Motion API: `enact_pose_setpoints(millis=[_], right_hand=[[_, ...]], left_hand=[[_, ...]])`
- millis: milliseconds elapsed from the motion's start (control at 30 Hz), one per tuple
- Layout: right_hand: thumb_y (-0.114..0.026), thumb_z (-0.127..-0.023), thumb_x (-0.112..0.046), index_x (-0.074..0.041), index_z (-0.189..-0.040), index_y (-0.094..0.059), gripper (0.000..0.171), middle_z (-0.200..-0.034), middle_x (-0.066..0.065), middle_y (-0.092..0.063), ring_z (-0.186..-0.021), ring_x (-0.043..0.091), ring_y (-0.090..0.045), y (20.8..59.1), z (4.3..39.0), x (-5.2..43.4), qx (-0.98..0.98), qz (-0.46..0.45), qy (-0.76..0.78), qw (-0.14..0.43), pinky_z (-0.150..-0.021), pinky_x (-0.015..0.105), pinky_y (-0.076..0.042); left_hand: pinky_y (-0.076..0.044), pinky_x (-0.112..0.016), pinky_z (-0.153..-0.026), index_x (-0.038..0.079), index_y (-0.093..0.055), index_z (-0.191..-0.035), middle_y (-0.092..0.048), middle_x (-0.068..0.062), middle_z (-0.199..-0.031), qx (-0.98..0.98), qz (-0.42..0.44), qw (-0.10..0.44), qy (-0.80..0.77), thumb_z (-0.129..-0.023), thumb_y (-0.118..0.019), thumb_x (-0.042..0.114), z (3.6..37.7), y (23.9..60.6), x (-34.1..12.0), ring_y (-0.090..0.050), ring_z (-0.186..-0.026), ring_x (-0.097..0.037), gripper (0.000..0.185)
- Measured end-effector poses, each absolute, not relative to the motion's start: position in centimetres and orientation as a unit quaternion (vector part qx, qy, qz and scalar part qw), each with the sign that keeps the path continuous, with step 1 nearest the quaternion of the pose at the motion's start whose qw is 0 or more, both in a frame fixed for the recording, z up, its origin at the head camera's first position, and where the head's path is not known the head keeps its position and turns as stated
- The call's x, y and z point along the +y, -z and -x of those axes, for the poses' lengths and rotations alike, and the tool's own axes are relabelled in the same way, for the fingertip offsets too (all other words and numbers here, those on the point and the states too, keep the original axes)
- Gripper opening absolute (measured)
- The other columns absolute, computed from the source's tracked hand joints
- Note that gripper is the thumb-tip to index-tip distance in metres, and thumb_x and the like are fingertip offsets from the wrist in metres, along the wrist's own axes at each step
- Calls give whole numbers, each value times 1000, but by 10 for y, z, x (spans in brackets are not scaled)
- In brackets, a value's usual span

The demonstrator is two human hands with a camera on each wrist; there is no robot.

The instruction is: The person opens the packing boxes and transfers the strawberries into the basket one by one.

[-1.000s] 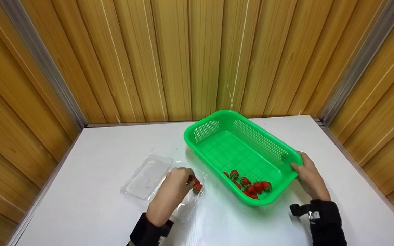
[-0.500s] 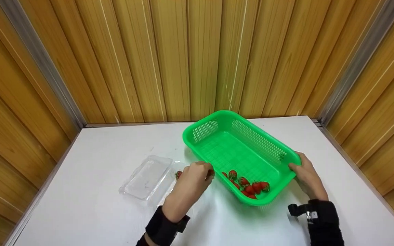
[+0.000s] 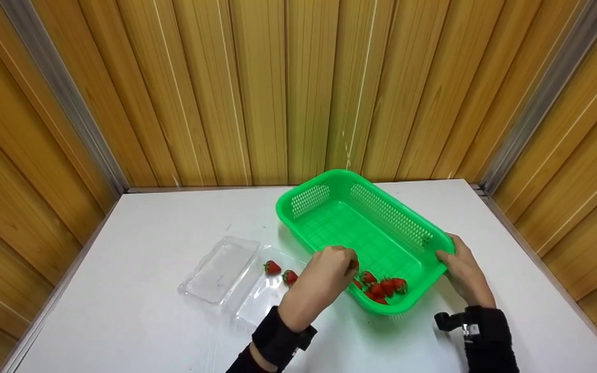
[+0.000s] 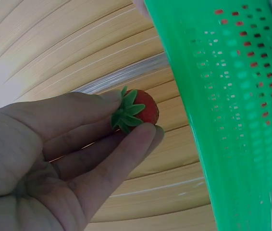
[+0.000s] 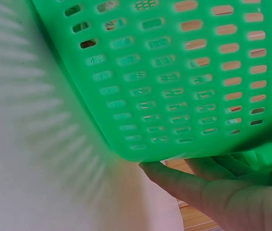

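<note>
My left hand point(image 3: 322, 274) pinches a strawberry point(image 4: 144, 107) between thumb and fingertips, its green leaves turned toward the palm in the left wrist view. In the head view that hand is over the near left rim of a green plastic basket point(image 3: 303, 238). Several strawberries point(image 3: 376, 289) lie inside the basket, gathered at its near end. My right hand point(image 3: 465, 269) grips the basket's right end, thumb over the rim and other fingers outside. Left of the basket, two strawberries point(image 3: 272, 268) lie in a clear plastic box point(image 3: 257, 305), partly hidden behind my left forearm.
The clear box's lid point(image 3: 221, 269) lies opened out to the left on the white table point(image 3: 122, 290). Wood-look panel walls point(image 3: 257, 93) enclose the table at the back and both sides. A black band with a small camera point(image 3: 485, 331) is on the right wrist.
My left hand has lifted a strawberry from the clear box and carried it right, to over the basket's rim. My right hand keeps its grip on the basket, which has hardly moved.
</note>
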State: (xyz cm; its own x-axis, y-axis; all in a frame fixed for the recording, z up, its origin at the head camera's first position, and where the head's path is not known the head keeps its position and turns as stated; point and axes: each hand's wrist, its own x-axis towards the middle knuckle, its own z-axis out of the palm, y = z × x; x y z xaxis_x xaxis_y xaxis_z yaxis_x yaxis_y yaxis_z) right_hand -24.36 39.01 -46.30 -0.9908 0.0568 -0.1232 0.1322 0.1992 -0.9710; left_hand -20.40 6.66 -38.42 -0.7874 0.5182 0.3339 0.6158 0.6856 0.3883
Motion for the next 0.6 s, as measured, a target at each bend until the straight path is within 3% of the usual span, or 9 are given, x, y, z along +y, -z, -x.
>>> enact_pose_setpoints(millis=[300, 500, 600], right_hand=[[-36, -93, -1, 4, -145, -9, 59, -137, 26, -26, -113, 29, -42, 463, 243, 392, 783, -57, 619, 27, -82, 27, -49], [-36, -95, -2, 3, -146, -8, 59, -137, 26, -25, -113, 29, -40, 463, 243, 391, 777, -62, 626, 28, -82, 28, -48], [-36, -95, -2, 4, -145, -8, 58, -137, 26, -25, -114, 31, -40, 463, 243, 392, 776, -60, 627, 28, -83, 28, -49]], left_hand=[[-38, -13, -57, 14, -67, -76, -63, 8, -74, -907, 313, 79, 270, -83, -61, 1, 211, 387, 98, -53, -67, -1, 17], [-32, -13, -50, 15, -65, -72, -61, 8, -71, -908, 311, 48, 276, -83, -61, 0, 209, 401, 120, -42, -59, 1, 19], [-34, -13, -49, 16, -64, -71, -62, 8, -72, -914, 304, 44, 264, -84, -63, 3, 209, 408, 127, -48, -59, 1, 19]])
